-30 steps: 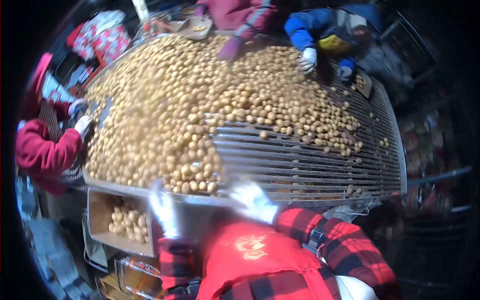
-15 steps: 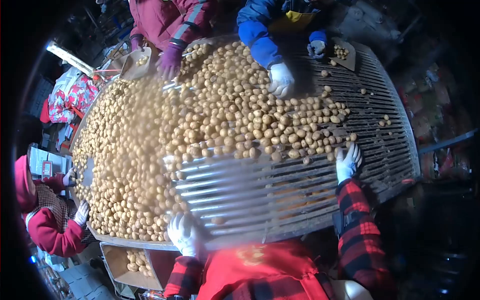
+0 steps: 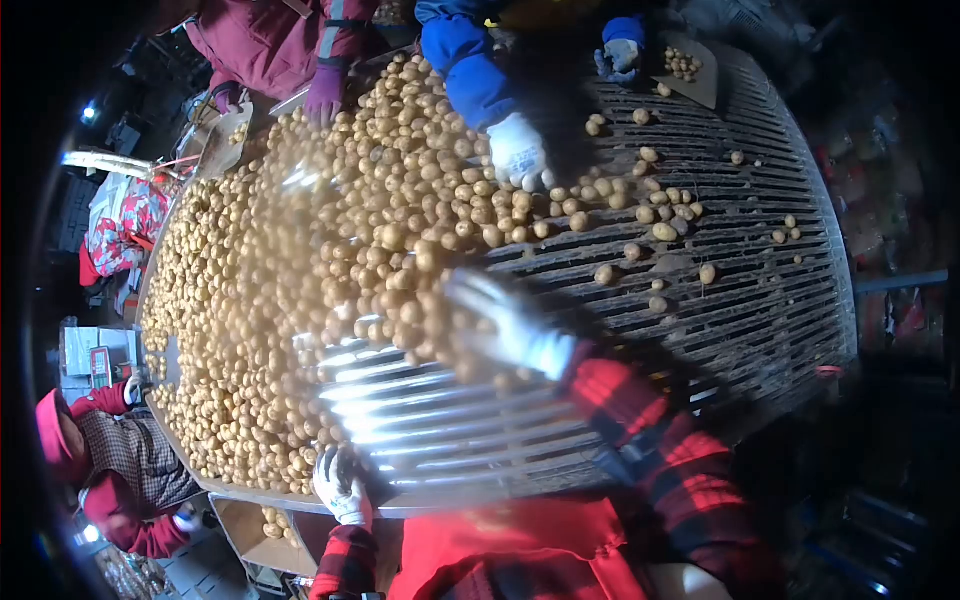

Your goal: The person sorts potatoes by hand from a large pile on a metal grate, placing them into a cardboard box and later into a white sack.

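Small round potatoes (image 3: 420, 200) lie in a thick heap across the slatted metal table (image 3: 720, 330). My right hand (image 3: 510, 325), in a white glove, is blurred against the heap's right side, its fingers stretched out and the potatoes beside it smeared too. At the near edge of the table, my left hand (image 3: 342, 485) rests with fingers apart, next to the lower end of the heap. It wears a white glove as well and holds nothing.
Across the table a co-worker's white-gloved hand (image 3: 520, 152) touches the potatoes. Near another co-worker's purple glove (image 3: 325, 92) is a scoop (image 3: 222, 145) with a few potatoes. A second scoop (image 3: 705, 85) lies far right. A person in a checked vest (image 3: 140, 460) stands left, near a wooden bin (image 3: 245, 540).
My right hand has swept left from the right side of the slats, and potatoes have shifted left with it, leaving scattered ones behind. My left hand stays by the near edge.
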`<control>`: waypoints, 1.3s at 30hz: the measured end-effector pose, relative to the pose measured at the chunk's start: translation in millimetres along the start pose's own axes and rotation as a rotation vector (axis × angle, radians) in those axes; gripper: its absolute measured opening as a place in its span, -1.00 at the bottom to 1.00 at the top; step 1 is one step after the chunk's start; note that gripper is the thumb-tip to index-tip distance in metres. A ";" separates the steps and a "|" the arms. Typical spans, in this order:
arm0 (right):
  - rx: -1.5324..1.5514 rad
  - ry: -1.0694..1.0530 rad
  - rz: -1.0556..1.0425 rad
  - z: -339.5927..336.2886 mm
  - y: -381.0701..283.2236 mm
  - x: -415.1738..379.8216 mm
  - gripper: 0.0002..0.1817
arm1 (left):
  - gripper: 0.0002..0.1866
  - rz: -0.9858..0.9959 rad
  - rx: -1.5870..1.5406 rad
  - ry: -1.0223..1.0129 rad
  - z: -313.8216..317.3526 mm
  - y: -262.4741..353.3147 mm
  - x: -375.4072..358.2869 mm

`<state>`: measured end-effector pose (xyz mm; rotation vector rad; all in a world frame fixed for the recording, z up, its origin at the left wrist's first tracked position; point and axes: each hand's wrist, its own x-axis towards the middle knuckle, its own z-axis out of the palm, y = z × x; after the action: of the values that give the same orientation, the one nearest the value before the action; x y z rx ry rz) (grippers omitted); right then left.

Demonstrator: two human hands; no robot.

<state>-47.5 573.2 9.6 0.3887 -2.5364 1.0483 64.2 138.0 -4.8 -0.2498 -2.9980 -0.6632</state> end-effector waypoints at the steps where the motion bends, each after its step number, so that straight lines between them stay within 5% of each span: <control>1: -0.139 -0.001 -0.090 -34.1 7.7 0.4 -0.41 | -0.49 0.014 0.016 0.001 -0.9 -2.3 -2.8; 2: -0.389 0.212 -0.137 -53.9 36.1 -9.9 -0.49 | -0.49 -0.011 0.019 -0.017 -2.5 -1.1 -2.4; 3: 0.032 0.324 0.344 -61.7 97.3 -26.1 -0.53 | -0.46 -0.003 0.028 -0.035 -1.6 -6.7 -4.4; 4: -0.398 0.445 0.224 -105.9 127.0 -31.3 -0.49 | -0.45 0.025 0.164 -0.015 -6.0 1.3 -4.1; 6: -1.038 0.327 0.698 -172.9 181.0 -48.8 -0.40 | -0.37 0.041 0.364 0.089 -3.7 11.3 -2.0; 7: -0.948 0.296 0.849 -185.8 230.5 -71.7 -0.21 | -0.36 0.020 0.354 0.171 -2.1 19.4 0.3; 8: -0.859 0.249 1.046 -181.6 226.8 -63.0 -0.25 | -0.35 0.077 0.331 0.192 1.9 32.2 10.9; 11: -0.694 0.205 0.646 -130.7 200.2 -23.0 -0.34 | -0.33 0.259 0.176 -0.012 0.3 103.7 68.2; 13: -0.832 -0.016 0.662 -90.6 137.3 12.5 -0.35 | -0.34 0.434 0.046 -0.180 12.2 142.4 121.8; 15: -1.043 -0.044 0.531 -47.0 121.0 34.2 -0.38 | -0.35 0.626 -0.016 -0.081 53.9 167.2 174.9; 17: -0.961 0.107 0.386 -7.3 108.0 43.4 -0.37 | -0.39 0.637 -0.012 -0.032 78.2 203.1 212.2; 20: -0.759 0.021 0.353 25.7 29.2 47.5 -0.35 | -0.46 0.552 0.169 -0.058 98.8 220.1 228.4; 24: -0.537 -0.032 0.249 56.5 -19.5 15.0 -0.38 | -0.47 0.550 0.055 0.072 76.8 189.7 212.8; 27: -0.667 -0.375 0.157 54.4 -67.9 -17.1 -0.28 | -0.47 0.495 0.266 -0.023 61.1 116.2 180.1; 29: -0.718 -0.560 0.108 43.7 -98.1 -35.2 -0.25 | -0.46 0.422 0.048 0.043 50.1 75.1 159.2; 33: -0.283 -0.316 -0.065 22.1 -91.9 -85.1 -0.34 | -0.38 0.324 0.273 -0.016 14.9 14.2 114.3; 36: -0.549 0.003 0.220 -7.8 -62.6 -74.3 -0.35 | -0.36 0.256 0.282 0.088 -0.2 42.3 100.2; 39: -0.782 -0.306 0.279 23.5 -74.7 -84.4 -0.28 | -0.24 0.464 -0.085 0.050 12.0 104.7 116.2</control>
<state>51.4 514.5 3.9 -0.0347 -3.0711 -0.0001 -32.7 253.5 38.6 -0.8816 -2.7113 -0.7254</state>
